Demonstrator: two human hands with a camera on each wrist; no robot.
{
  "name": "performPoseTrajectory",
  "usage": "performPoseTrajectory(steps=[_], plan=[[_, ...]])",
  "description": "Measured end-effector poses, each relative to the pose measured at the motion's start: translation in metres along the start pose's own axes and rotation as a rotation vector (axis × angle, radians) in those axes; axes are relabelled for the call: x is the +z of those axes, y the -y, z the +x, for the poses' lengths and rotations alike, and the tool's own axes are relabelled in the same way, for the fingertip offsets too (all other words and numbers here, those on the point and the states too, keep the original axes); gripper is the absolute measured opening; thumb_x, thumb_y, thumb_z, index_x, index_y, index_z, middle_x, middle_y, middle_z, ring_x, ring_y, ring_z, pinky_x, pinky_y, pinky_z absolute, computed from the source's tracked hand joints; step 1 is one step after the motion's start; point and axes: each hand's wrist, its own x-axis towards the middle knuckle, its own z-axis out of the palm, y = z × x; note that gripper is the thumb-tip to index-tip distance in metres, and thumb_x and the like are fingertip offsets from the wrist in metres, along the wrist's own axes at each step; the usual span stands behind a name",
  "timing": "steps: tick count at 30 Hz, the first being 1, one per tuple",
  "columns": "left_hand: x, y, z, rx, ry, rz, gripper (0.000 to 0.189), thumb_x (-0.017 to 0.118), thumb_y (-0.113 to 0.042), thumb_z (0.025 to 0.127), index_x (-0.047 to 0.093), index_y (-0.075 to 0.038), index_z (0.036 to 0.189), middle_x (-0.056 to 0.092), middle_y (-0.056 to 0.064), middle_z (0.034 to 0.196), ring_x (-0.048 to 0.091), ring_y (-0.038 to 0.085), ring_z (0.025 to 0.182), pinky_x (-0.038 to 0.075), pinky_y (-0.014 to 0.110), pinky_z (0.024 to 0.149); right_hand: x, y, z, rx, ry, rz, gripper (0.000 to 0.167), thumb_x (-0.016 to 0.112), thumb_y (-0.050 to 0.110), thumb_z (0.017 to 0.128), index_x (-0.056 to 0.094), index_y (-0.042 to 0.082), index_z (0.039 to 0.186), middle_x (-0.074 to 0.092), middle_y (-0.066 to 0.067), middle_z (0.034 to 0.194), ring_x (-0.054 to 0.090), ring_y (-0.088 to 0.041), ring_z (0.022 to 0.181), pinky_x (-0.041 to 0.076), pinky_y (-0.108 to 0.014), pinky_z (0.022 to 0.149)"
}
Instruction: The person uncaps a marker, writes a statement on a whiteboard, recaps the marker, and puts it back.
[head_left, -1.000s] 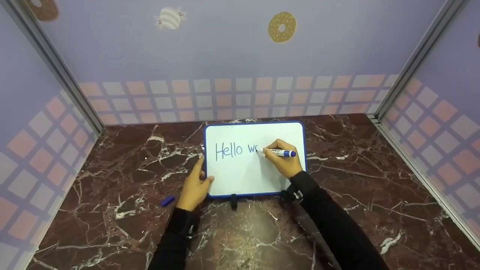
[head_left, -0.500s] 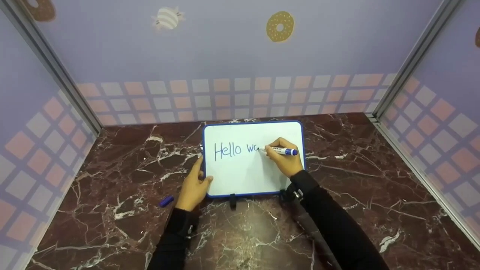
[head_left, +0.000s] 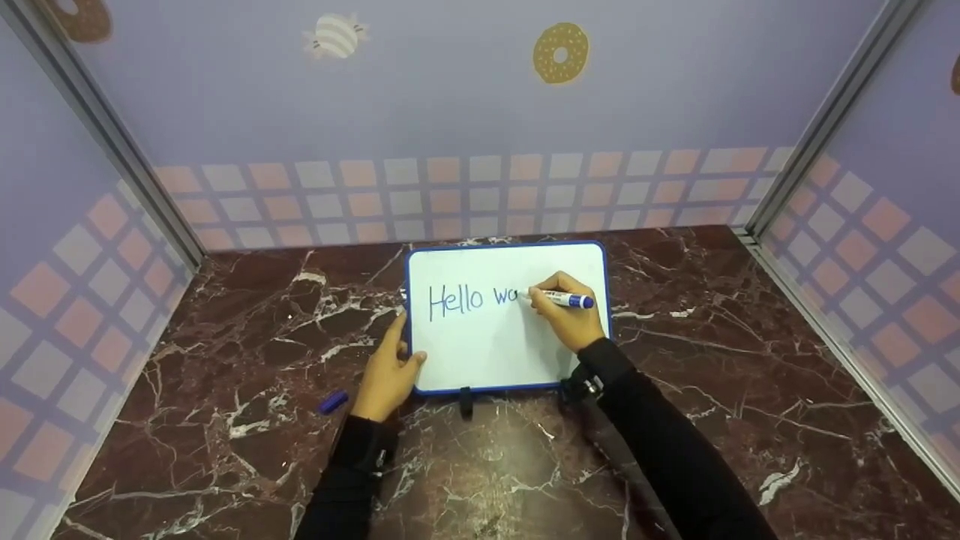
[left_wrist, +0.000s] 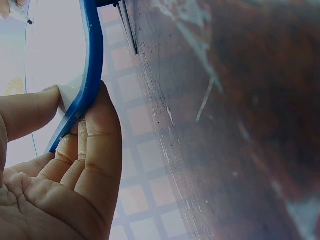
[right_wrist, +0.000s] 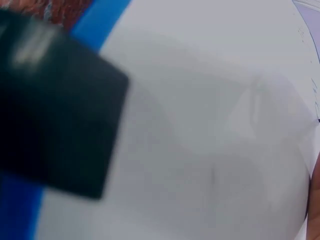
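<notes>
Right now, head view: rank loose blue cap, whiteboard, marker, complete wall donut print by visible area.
Largest to smallest:
1. Whiteboard
2. Complete wall donut print
3. Marker, partly covered, so only its exposed part counts
4. Loose blue cap

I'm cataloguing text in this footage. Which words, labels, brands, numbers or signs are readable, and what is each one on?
"Hello wo": handwritten in blue on the whiteboard.
Small print on the marker in the right hand: too small to read.
Strokes in the right wrist view: too slanted to read.
</notes>
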Motion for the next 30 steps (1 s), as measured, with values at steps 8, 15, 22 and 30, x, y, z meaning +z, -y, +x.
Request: performPoseTrajectory(steps=[8,15,22,30], plan=[[0.0,0.0,0.001,-0.003,0.003,0.011,0.069,0.06,-0.013,0.095,0.026,-0.011,0.156,0.06,0.024,0.116,0.066,0.034,0.095,0.054,0.045,0.078,0.002,0.0,0.002,0.021,0.003,0.019,0.008,0.067,-0.004,0.086,0.063,-0.009,0.082,0.07,-0.016,0.076,0.061,-0.002,0.064,0.051,-0.017,0.06],[0.0,0.0,0.0,-0.006,-0.009,0.012,0.07,0.061,-0.013,0.094,0.027,-0.011,0.155,0.06,0.023,0.113,0.065,0.032,0.09,0.054,0.045,0.078,0.003,0.001,0.002,0.02,0.02,0.008,0.008,0.067,-0.004,0.087,0.063,-0.008,0.082,0.07,-0.019,0.078,0.061,-0.001,0.064,0.05,-0.016,0.06],[0.001,0.0,0.0,-0.008,-0.001,0.002,0.07,0.061,-0.013,0.094,0.026,-0.012,0.155,0.058,0.022,0.111,0.063,0.03,0.088,0.053,0.044,0.078,-0.003,0.001,0.0,-0.011,0.015,0.01,0.008,0.067,-0.005,0.086,0.062,-0.009,0.081,0.069,-0.013,0.074,0.06,-0.001,0.062,0.048,-0.016,0.059],[0.0,0.0,0.001,0.008,-0.011,0.014,0.07,0.062,-0.013,0.094,0.028,-0.011,0.155,0.059,0.019,0.105,0.062,0.026,0.081,0.052,0.041,0.073,-0.01,0.002,0.001,-0.033,0.003,-0.016,0.009,0.067,-0.004,0.086,0.062,-0.009,0.081,0.068,-0.017,0.073,0.059,-0.002,0.062,0.047,-0.016,0.058]])
